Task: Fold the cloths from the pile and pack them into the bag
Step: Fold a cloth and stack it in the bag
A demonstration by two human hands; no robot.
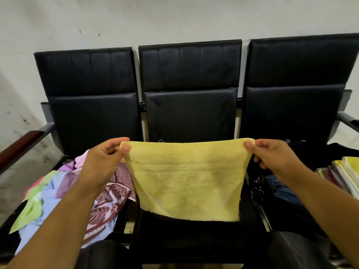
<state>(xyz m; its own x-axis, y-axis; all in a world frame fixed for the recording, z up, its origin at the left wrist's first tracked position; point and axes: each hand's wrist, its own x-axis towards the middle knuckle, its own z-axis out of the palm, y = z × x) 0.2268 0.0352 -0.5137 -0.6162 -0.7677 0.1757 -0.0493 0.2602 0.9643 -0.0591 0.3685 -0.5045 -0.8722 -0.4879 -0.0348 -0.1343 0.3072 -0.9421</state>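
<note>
- Left hand (104, 160): raised over the gap between the left and middle seats. Thumb and curled fingers pinch the upper left corner of the pale yellow terry cloth (186, 179).
- Right hand (272, 154): raised at the same height. Thumb and curled fingers pinch the upper right corner of the same cloth.
- Pale yellow terry cloth: stretched taut between the two hands, with its top edge level. It hangs as one flat sheet in front of the middle seat of the black padded three-seat bench (190, 113). Its frayed lower edge hangs just above the front of that seat cushion. Fold creases run faintly across its face.
- Loose pile of mixed cloths (58, 195): heaped on the left seat, below and behind the left forearm. Visible pieces are lilac, light blue and lime green, and one is maroon with a white leaf print.
- Black fabric bag (328, 152): lies on the right seat. Its outline is hard to tell against the dark cushion. A dark strap with metal clips (258, 183) lies at its left side, beside the cloth's right edge.
- Blue denim piece (279, 187): lies in the bag area, under the right forearm.
- Stack of folded cloths (342, 175): at the far right, with yellow, green and dark red edges showing. Whether it sits inside the bag cannot be told.
- Brown wooden armrest (19, 146): at the left end of the bench.
- Scuffed white wall (174, 16): behind the bench backs.
</note>
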